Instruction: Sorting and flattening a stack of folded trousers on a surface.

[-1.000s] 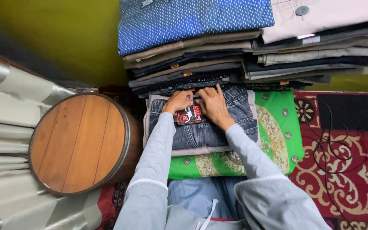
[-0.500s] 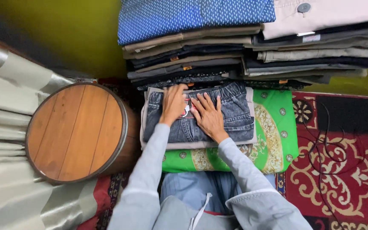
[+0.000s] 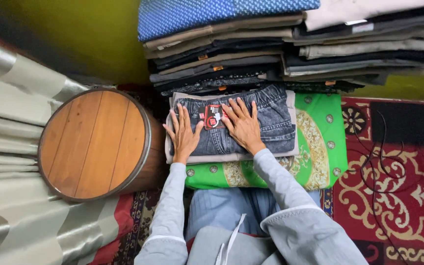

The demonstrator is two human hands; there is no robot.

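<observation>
Wooden barrel top stands just left of the folded denim jeans. Left hand and right hand both lie flat and open on the jeans, gripping nothing. Jeans' long axis runs sideways; clothing stack crowds behind, rug lies right.
</observation>
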